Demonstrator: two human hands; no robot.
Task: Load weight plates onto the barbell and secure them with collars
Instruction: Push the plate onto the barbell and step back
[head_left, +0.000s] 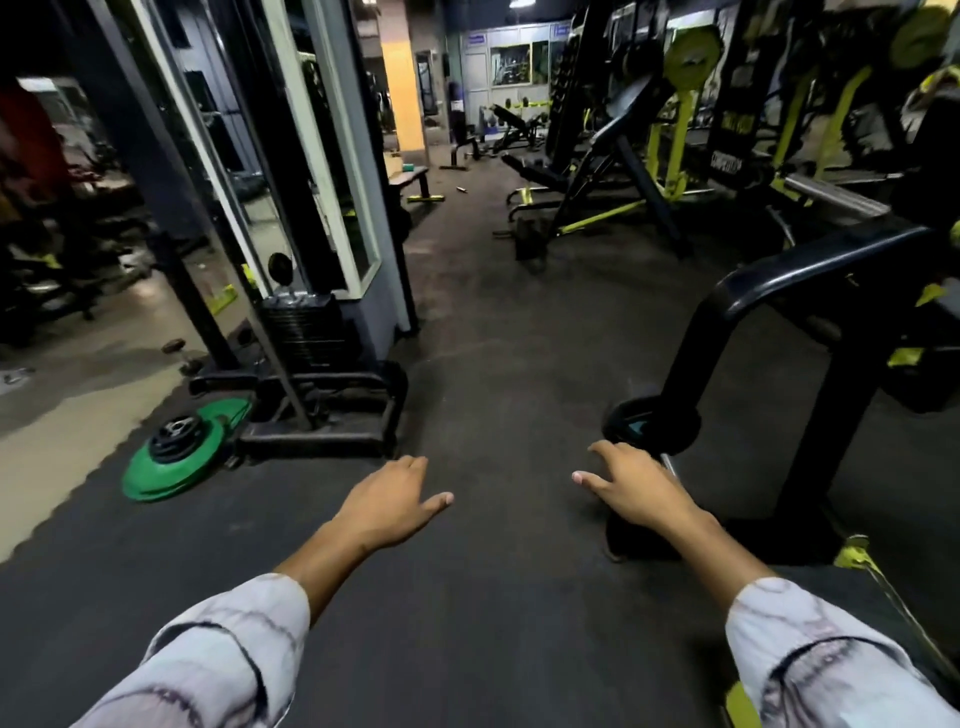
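While both hands reached forward empty over the dark floor (493, 364), left hand (387, 501) and right hand (631, 486) spread open, the green weight plates (166, 470) lay stacked far left beside a machine base (322, 410).

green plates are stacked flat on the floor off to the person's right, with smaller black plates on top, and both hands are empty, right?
Not quite: the green plates lie to the person's left, as the head view shows. The rest holds: they are flat on the floor with smaller black plates on top, and the left hand and right hand are empty.
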